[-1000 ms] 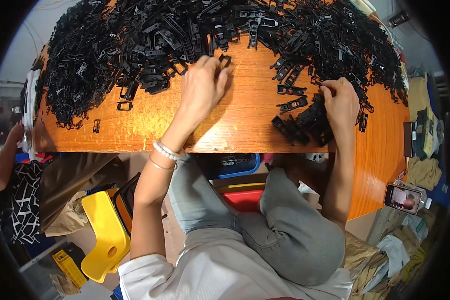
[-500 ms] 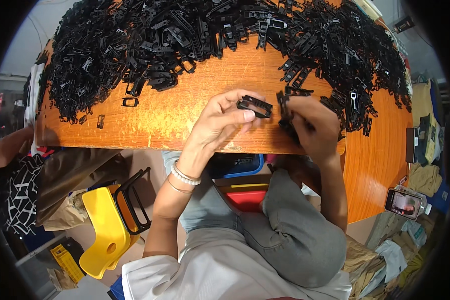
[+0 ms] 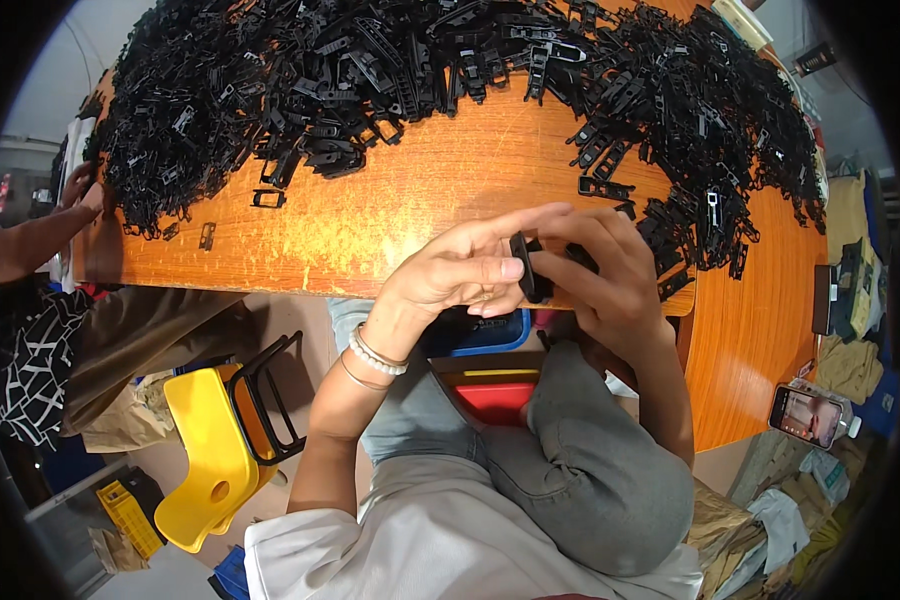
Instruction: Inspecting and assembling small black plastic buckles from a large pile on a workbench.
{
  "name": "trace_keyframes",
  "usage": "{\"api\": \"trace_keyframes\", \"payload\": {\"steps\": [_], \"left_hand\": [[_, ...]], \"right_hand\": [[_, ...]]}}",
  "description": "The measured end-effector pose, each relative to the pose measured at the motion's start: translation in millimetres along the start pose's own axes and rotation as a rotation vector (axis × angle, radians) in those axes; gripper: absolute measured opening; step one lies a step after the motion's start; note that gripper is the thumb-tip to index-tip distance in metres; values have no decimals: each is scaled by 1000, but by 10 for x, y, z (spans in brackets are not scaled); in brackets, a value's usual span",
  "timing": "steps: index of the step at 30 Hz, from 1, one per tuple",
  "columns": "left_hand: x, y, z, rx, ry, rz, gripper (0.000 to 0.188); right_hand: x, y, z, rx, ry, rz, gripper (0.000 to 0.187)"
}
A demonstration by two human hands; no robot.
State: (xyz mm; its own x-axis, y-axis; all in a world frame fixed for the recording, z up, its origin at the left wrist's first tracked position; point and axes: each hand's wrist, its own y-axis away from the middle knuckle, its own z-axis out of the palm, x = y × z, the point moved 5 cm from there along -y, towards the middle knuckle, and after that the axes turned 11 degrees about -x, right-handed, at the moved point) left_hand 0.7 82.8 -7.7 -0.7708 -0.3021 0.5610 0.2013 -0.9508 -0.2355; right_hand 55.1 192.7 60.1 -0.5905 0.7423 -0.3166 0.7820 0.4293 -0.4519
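Above the table's near edge, my left hand [image 3: 460,265] grips a small black plastic frame [image 3: 531,268] between thumb and fingers. The frame is turned nearly edge-on. My right hand [image 3: 610,280] closes in from the right, its fingers bent against the frame. Dark plastic shows between the right fingers, but its shape is mostly hidden. Beside and beyond my right hand lie loose black plastic parts [image 3: 670,235], some of them behind its knuckles.
A big heap of black plastic parts [image 3: 370,70] spans the table's [image 3: 370,225] far side. A co-worker's hand [image 3: 92,200] is at the heap's left end. Below are a blue bin [image 3: 515,335], a red bin [image 3: 495,402] and a yellow chair [image 3: 195,420]. A phone [image 3: 808,415] stands at right.
My right hand has moved left from the loose parts to meet my left hand. The frame in my left hand has turned from lengthwise to edge-on. The co-worker's hand has reached the heap.
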Motion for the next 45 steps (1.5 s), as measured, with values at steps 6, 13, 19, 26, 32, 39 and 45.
{"api": "trace_keyframes", "payload": {"steps": [6, 13, 19, 26, 32, 39, 45], "left_hand": [[-7, -138, -98, 173, -199, 56, 44], [602, -810, -541, 662, -1622, 328, 16], [763, -1004, -841, 944, -2095, 131, 18], [573, -693, -678, 875, -1094, 170, 7], [64, -296, -188, 590, -630, 259, 9], [-4, -197, -159, 540, -703, 302, 16], [82, -170, -8, 568, -1149, 322, 17]], "right_hand": [[22, 123, 19, 91, -219, 211, 20], [260, 340, -121, 367, -326, 439, 12], [285, 350, -102, 422, -455, 542, 12], [581, 536, -15, 595, -946, 780, 12], [558, 491, 83, 622, -1399, 805, 15], [490, 490, 125, 504, -1424, 853, 17], [434, 462, 161, 477, -1328, 916, 17]]}}
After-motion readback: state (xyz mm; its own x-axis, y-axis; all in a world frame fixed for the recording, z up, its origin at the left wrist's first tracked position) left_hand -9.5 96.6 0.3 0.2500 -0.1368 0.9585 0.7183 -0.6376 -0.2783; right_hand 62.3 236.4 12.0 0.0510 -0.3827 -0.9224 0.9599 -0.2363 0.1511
